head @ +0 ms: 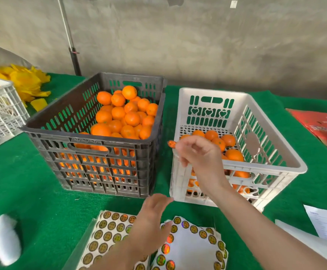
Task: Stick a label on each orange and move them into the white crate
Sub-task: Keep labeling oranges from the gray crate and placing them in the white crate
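Fuller crate (65, 114) sits left of emptier crate (211, 92), label sheets (108, 230) before both.

Your right hand (197, 152) pinched a label (171, 144) by the white crate (215, 91)'s rim; your left hand (151, 221) lay over label sheets (108, 234).

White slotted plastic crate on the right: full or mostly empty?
Mostly empty: the white slotted plastic crate has oranges lying low near its floor; bare walls rise above them.

We cannot identify the blurred white object (4, 240), nor the small orange thing (171, 143) that the right hand (199, 152) pinches. The right edge cuts the red box (322, 127).
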Demonstrator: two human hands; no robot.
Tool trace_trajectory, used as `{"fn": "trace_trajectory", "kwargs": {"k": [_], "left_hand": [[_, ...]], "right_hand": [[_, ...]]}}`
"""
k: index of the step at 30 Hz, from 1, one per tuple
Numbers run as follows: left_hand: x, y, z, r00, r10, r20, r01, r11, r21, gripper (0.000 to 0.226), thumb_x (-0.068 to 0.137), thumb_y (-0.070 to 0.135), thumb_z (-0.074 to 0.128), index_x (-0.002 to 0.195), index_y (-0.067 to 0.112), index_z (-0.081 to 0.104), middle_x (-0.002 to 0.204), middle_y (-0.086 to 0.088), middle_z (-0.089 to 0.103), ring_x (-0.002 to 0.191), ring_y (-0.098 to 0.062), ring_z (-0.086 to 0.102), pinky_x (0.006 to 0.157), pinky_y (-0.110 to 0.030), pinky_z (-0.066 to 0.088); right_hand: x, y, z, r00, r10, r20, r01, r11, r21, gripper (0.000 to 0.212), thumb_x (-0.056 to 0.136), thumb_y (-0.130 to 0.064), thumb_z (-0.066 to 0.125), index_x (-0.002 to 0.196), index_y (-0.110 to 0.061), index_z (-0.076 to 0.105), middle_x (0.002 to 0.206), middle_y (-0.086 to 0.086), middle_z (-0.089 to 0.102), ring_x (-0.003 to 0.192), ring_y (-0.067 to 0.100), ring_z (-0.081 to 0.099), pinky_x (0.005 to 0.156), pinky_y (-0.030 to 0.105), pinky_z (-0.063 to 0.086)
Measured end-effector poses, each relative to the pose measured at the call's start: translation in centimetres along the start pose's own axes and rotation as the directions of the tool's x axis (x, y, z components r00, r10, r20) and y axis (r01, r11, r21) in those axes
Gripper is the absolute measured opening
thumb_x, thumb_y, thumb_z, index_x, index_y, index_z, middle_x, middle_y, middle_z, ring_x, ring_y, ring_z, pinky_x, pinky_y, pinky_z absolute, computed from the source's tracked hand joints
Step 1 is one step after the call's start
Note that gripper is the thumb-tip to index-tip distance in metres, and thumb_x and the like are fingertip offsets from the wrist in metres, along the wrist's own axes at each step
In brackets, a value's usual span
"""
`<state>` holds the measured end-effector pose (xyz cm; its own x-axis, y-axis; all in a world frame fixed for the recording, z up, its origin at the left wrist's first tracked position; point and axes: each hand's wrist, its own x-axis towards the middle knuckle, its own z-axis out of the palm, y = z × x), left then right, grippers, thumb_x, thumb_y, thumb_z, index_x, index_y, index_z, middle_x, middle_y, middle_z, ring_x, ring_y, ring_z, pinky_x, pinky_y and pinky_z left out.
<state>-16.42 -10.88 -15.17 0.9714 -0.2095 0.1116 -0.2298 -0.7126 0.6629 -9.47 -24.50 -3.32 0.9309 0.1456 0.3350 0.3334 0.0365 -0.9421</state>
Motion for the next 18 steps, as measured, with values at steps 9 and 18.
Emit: {"fn": "trace_trajectory", "kwargs": {"k": [9,18], "left_hand": [[6.7,-2.8,-20.4,0.772,0.087,-0.630,-0.059,0.996,0.066,0.029,0.086,-0.013,0.052,0.099,0.008,0.066,0.093,-0.002,0.065,0.081,-0.006,0.058,0.078,-0.011,0.043],[19.3,-8.6,-22.9,0.815,-0.495,0.302,0.240,0.763,0.601,0.063,0.087,0.041,0.066,0.138,0.013,0.044,0.127,-0.010,0.058,0.109,-0.027,0.060,0.095,-0.036,0.049]], "right_hand": [[13.3,1.7,9.8,0.967,-0.127,0.222,0.218,0.863,-0.455,0.058,0.089,0.002,0.050,0.142,-0.008,0.031,0.106,0.016,0.060,0.091,0.025,0.058,0.070,0.017,0.042],[15.0,5.1,11.0,0.920,0.093,0.382,0.237,0.644,-0.727,0.093,0.085,-0.002,0.054,0.150,-0.031,-0.006,0.066,-0.004,0.042,0.053,0.012,0.045,0.042,0.027,0.032]]}}
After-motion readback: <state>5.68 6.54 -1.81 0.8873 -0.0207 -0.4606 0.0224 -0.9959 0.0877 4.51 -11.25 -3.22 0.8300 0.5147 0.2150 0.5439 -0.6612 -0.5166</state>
